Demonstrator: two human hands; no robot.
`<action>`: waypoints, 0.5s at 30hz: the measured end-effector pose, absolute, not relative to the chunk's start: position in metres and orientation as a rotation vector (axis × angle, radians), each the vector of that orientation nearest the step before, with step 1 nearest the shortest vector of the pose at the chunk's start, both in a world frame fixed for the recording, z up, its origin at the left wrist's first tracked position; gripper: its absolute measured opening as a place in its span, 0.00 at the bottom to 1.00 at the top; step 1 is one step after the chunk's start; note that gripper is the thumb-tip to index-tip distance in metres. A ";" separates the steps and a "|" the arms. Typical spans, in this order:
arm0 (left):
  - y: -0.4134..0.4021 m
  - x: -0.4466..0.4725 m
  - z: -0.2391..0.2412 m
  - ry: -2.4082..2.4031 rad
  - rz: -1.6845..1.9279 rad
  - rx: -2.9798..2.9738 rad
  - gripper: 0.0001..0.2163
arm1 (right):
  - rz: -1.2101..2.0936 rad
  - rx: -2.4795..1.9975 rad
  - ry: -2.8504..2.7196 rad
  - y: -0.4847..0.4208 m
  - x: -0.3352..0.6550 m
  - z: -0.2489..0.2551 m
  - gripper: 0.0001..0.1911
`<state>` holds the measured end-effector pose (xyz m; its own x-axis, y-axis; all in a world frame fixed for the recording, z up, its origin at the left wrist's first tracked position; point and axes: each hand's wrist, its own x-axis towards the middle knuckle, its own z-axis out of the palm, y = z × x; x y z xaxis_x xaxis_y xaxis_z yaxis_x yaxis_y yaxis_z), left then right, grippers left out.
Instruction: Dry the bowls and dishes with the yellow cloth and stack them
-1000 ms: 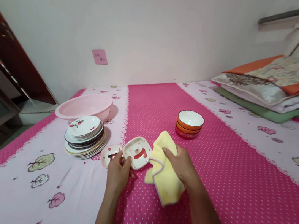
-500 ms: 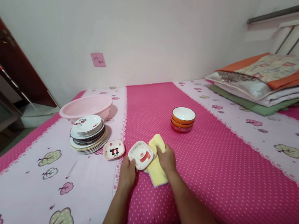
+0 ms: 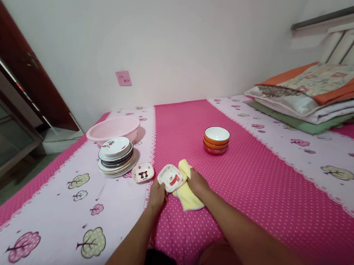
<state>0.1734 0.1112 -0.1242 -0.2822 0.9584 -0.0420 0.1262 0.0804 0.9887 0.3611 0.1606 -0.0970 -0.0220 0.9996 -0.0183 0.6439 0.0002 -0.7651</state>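
Note:
My left hand grips the near left rim of a small white dish with a red print inside. A yellow cloth is bunched in my right hand, its upper part pressed against the right rim of that dish and its lower part hanging toward me. The fingertips of my right hand are partly hidden by the cloth. Just left of my left hand, a second small dish with a pink rim and a black-and-red cat picture lies on the bedspread.
A stack of plates stands at the left, before a pink basin. Orange and red bowls are stacked beyond my hands. Folded pillows lie at the far right by the bed rail. A pink-and-white bedspread lies beneath everything.
My right hand has shifted slightly and the cloth is more crumpled, its lower part swung a little right. My left hand keeps its hold on the dish. The whole view has turned slightly.

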 end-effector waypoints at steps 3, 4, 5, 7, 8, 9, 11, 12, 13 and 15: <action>0.110 0.173 -0.122 1.596 1.214 1.060 0.15 | 0.737 -1.698 -1.699 0.147 0.361 -0.102 0.15; 0.110 0.173 -0.121 1.606 1.198 1.048 0.15 | 0.700 -1.689 -1.683 0.142 0.361 -0.105 0.15; 0.109 0.174 -0.121 1.614 1.186 1.040 0.16 | 0.662 -1.676 -1.665 0.138 0.362 -0.109 0.15; 0.109 0.174 -0.121 1.623 1.171 1.031 0.16 | 0.599 -1.648 -1.632 0.133 0.364 -0.116 0.16; 0.109 0.174 -0.122 1.624 1.167 1.028 0.16 | 0.578 -1.634 -1.621 0.132 0.364 -0.120 0.16; 0.108 0.174 -0.122 1.624 1.165 1.027 0.16 | 0.563 -1.623 -1.614 0.132 0.365 -0.122 0.15; 0.108 0.174 -0.123 1.618 1.168 1.026 0.16 | 0.543 -1.609 -1.604 0.134 0.366 -0.126 0.13; 0.107 0.174 -0.123 1.614 1.173 1.027 0.16 | 0.535 -1.605 -1.600 0.136 0.367 -0.127 0.12; 0.106 0.174 -0.123 1.610 1.181 1.029 0.15 | 0.526 -1.602 -1.596 0.137 0.367 -0.128 0.12; 0.105 0.174 -0.123 1.603 1.198 1.036 0.15 | 0.509 -1.599 -1.583 0.138 0.367 -0.128 0.11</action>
